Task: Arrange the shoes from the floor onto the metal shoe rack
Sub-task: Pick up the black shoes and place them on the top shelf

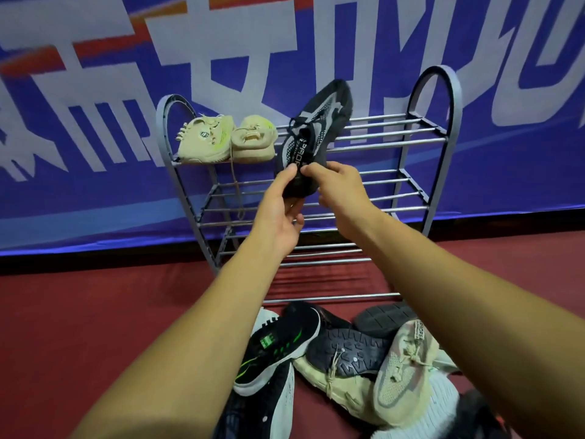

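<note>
Black knit shoe [316, 128] over top tier of metal shoe rack [395, 129], toe raised. My left hand [281, 207] and right hand [337, 191] both pinch its heel. I judge two-point hold steers toe onto rack rails, right of beige pair [221, 141]. Remaining shoes [348, 359] heaped on floor before rack.

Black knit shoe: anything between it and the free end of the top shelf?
Nothing visible. Left hand and right hand hold the black knit shoe by its heel, toe over the top shelf; the beige shoes sit left of it.

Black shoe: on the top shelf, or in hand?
In hand: left hand and right hand pinch the black shoe at its heel; it tilts toe-up over the top shelf. Whether they touch: cannot tell.
</note>
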The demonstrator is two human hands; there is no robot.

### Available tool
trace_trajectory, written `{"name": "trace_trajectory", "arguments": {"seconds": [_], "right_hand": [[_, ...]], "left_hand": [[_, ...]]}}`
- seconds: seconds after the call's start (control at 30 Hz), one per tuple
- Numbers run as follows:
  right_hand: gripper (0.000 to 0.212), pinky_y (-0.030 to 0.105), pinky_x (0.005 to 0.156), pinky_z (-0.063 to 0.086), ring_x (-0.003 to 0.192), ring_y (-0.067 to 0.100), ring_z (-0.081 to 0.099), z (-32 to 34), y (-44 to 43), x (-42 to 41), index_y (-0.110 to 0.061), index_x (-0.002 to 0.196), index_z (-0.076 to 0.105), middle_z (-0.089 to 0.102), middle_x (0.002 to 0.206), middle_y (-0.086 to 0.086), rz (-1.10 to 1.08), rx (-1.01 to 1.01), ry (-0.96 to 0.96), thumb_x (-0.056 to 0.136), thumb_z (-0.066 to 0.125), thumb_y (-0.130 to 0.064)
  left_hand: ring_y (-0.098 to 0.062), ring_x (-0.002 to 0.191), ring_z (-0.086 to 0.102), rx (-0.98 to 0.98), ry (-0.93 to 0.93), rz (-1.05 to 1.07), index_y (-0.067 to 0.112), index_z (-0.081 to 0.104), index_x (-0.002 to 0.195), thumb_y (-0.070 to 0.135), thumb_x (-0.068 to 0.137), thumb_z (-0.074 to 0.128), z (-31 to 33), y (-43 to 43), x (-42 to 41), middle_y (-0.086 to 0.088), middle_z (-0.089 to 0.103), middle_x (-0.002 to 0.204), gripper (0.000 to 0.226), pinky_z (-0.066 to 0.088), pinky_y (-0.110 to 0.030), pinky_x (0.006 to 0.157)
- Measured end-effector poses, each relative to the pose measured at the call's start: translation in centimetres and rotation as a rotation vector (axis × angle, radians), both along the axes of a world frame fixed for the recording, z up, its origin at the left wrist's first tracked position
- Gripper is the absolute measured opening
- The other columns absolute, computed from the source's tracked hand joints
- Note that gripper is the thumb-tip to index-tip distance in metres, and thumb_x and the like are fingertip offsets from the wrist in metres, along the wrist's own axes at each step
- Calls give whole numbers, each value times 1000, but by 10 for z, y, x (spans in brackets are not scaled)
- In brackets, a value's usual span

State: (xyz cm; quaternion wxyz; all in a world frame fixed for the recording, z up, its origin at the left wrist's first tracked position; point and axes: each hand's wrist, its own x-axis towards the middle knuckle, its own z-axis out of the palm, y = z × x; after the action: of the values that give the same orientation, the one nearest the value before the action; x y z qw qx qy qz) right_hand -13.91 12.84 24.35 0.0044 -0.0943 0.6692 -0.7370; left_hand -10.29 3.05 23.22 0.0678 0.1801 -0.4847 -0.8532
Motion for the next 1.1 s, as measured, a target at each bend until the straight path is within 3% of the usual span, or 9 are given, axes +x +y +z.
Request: {"name": "trace_trajectory", "arguments": {"seconds": [0.07,0.17,0.27,0.37,0.5,0.63,0.87,1.1], "right_hand": [[14,20,55,38,51,1,47,1,-1,-7,-9,95,69,58,61,-10,8,-27,-54,85,70,-19],[54,27,61,41,67,10,50,-2,-6,-15,-5,119,62,61,90,3,-25,-106,-120,73,78,-29],[49,27,61,43,74,11,53,-4,-6,-25,-6,116,64,65,94,5,-17,-161,-121,79,82,-31],[52,26,60,45,83,13,57,-6,0,-30,-17,124,62,69,104,2,42,-90,-136,81,80,-40],[48,27,61,44,81,14,57,-9,3,-33,-27,124,58,73,104,0,70,-69,-148,82,80,-35],[45,29,65,42,79,14,56,-10,-4,-43,-25,121,56,72,104,2,43,-144,-146,83,80,-31],[46,23,64,44,81,11,60,-12,-20,-49,-16,122,60,72,106,3,-15,-171,-121,83,80,-31],[48,23,70,44,95,15,64,-16,-25,-59,-11,128,62,72,115,5,-36,-141,-11,87,77,-31]], "left_hand": [[-10,75,52,-18,-11,12,24,68,100,48,85,70,-6,-5,-4,5,66,85,28,32,-26,61],[-9,72,49,-1,-38,40,24,66,108,50,84,70,-9,-12,-13,5,60,83,36,28,-25,56],[-6,73,51,-16,-36,40,24,67,112,50,84,72,-6,-16,-21,6,62,85,39,27,-23,55],[-4,75,55,-28,-25,28,26,69,101,47,84,74,-5,-16,-31,9,68,86,28,28,-23,57],[-5,72,55,-11,-34,16,25,70,98,46,82,77,-10,-8,-45,9,69,85,28,31,-23,59],[-5,66,49,4,-19,38,25,70,98,53,79,77,-8,-7,-56,10,66,87,36,30,-21,50],[-4,58,49,-31,20,-2,25,67,106,56,82,72,-11,-24,-67,10,58,82,39,29,-21,49],[-6,70,54,-64,57,-32,25,74,100,51,85,69,-16,-33,-66,9,66,94,30,37,-23,56]]}}
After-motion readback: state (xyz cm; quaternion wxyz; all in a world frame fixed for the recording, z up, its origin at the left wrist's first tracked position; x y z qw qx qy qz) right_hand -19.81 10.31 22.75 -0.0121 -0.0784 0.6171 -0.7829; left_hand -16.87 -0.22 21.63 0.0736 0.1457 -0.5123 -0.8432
